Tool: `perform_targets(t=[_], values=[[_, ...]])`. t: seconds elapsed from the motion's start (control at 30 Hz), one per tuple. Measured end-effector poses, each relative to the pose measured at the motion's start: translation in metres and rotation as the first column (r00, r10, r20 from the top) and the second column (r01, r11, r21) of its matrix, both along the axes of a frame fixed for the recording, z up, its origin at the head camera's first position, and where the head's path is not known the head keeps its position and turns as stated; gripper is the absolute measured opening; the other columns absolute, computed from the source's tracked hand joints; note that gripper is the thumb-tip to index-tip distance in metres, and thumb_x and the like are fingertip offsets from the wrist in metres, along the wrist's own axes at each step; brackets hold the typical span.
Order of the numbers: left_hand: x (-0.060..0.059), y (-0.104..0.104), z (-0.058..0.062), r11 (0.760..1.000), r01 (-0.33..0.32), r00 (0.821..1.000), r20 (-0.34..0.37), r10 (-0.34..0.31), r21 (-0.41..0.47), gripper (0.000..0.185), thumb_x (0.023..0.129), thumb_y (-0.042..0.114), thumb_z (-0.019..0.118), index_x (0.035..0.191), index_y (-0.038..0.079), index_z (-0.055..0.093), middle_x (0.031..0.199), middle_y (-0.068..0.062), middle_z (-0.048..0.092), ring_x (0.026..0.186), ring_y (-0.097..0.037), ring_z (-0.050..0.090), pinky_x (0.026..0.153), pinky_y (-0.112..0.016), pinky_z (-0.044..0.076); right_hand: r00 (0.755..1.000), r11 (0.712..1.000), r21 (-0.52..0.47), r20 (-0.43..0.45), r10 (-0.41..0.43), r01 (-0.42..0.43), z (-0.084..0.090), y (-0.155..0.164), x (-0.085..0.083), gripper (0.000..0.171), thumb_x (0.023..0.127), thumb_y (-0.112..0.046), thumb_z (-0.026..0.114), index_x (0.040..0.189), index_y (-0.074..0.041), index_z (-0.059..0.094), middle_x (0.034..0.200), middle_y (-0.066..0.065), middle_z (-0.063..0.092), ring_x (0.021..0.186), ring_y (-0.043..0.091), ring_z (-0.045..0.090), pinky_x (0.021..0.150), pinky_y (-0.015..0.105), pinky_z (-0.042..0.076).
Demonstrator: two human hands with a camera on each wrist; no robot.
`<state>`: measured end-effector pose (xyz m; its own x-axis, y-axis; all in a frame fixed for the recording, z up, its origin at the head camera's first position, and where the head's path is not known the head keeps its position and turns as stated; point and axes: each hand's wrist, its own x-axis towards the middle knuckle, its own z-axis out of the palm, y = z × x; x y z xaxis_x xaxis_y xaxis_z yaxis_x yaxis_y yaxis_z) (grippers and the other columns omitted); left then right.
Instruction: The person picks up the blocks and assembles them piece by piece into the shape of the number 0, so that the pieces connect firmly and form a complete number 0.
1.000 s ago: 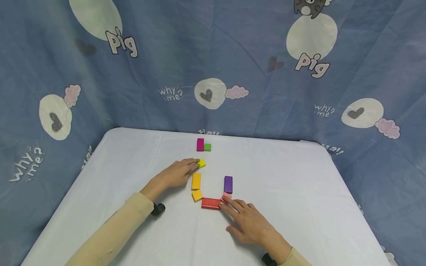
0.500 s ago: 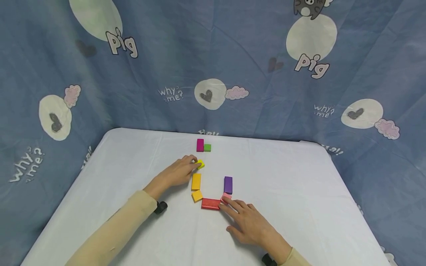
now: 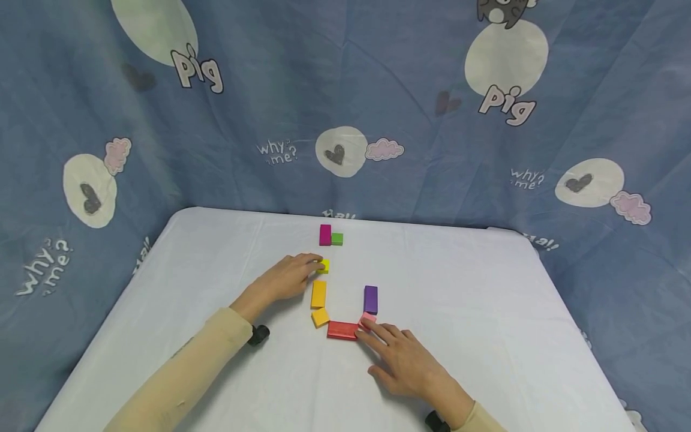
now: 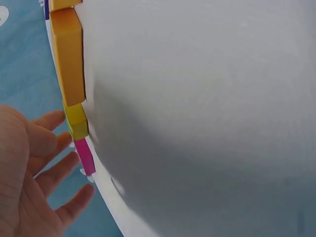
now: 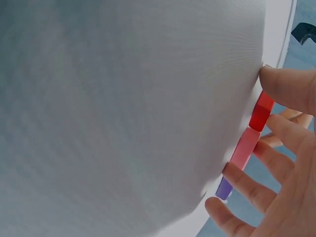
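Observation:
In the head view, my left hand (image 3: 291, 277) reaches in from the left, its fingertips at a small yellow block (image 3: 325, 266). The left wrist view shows those fingers spread, fairly straight, on the block's far side. My right hand (image 3: 402, 363) rests low on the table with fingers extended; its fingertips touch the pink block (image 3: 367, 319) and reach the right end of the red block (image 3: 342, 330). In the right wrist view, the thumb stands apart from the fingers, beside the red block. Part of the pink block is hidden under the fingertips.
A long orange block (image 3: 318, 294) and a small orange block (image 3: 320, 318) run down to the red block's left end. The purple block (image 3: 370, 299) stands above the pink one. Farther back, magenta (image 3: 325, 235) and green (image 3: 337, 239) blocks sit together on the white tabletop (image 3: 459, 288).
The yellow block has turned from slanted to nearly square and slid slightly left under my left fingers, which shifted a little. My right hand and the other blocks have stayed put.

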<state>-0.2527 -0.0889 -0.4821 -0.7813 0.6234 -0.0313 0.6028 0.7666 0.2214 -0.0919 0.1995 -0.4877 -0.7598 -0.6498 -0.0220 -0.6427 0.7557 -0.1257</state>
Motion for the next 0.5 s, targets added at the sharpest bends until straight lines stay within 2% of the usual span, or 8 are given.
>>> perform_targets(t=[0.27,0.5], values=[[0.0009,0.0033,-0.0015,0.999,0.029,0.999,-0.033,-0.03,-0.028,0.042,0.093,0.005,0.056,0.135,0.011,0.06,0.132,-0.011,0.051,0.12,-0.028,0.049,0.099,-0.046,0.043,1.0,1.0,0.009,-0.008,0.007,-0.007,0.0008,-0.0006,0.0007,0.064,0.095,-0.044,0.057,0.152,-0.023,0.037,0.158,0.002,0.028,0.131,0.023,0.042,0.095,0.048,0.045],[0.0036,0.0036,0.0008,0.999,0.015,1.0,-0.015,-0.016,-0.03,0.039,0.095,0.006,0.056,0.133,0.012,0.061,0.138,-0.01,0.05,0.126,-0.028,0.047,0.102,-0.049,0.04,1.0,1.0,0.007,-0.008,0.002,-0.002,0.0009,-0.0005,0.0003,0.065,0.095,-0.043,0.058,0.152,-0.023,0.037,0.159,0.001,0.027,0.131,0.022,0.042,0.095,0.047,0.045]])
